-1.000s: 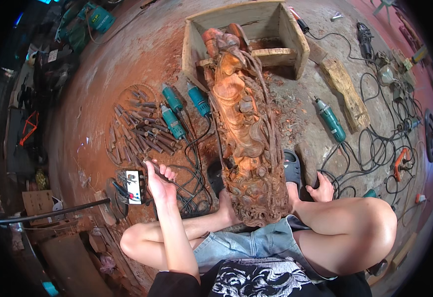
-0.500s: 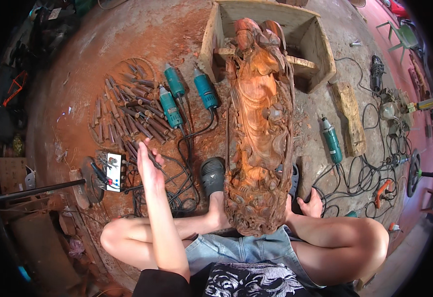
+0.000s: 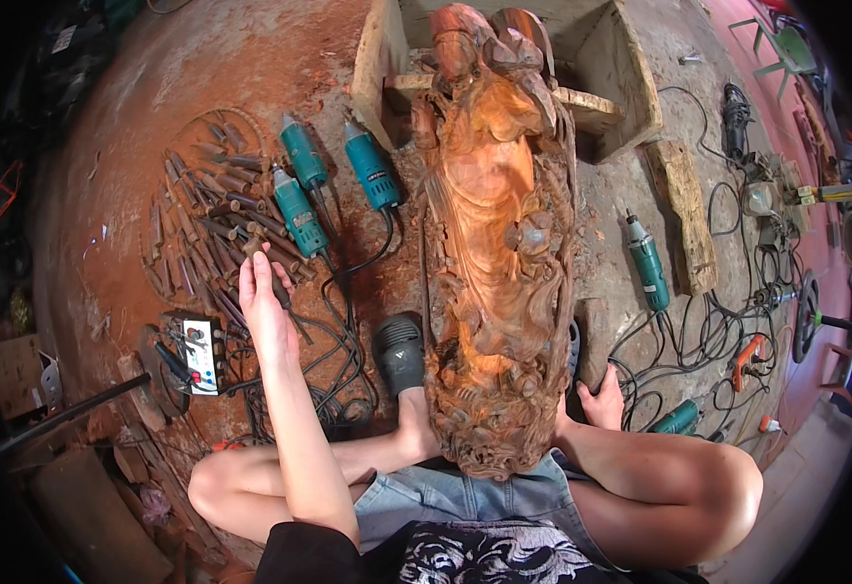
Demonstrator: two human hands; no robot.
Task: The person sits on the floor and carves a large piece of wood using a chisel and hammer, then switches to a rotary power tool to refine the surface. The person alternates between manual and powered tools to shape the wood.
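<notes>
A carved wooden statue (image 3: 492, 224), reddish-brown with deep folds and a rough carved base, lies lengthwise between my legs, its far end resting on a wooden box. My left hand (image 3: 268, 304) is raised to the left of it, fingers round a chisel (image 3: 279, 286) whose handle sticks up past the thumb and whose narrow blade points down toward me. To the statue's right, my right hand (image 3: 603, 399) is closed at the near end of a dark wooden club (image 3: 592, 341); some of its fingers are hidden. Many chisels (image 3: 197, 248) lie heaped beyond my left hand.
Several teal power grinders, one of them a die grinder (image 3: 372, 170), lie both sides of the statue. Black cords (image 3: 333, 341) tangle near a white power strip (image 3: 199, 358). The wooden box (image 3: 630, 73) stands at the far end. A rough wood block (image 3: 681, 219) lies right.
The view has shifted, so the scene sits higher and further left. My left hand has turned the chisel, its handle now showing above the fingers. My right hand has closed on the wooden club.
</notes>
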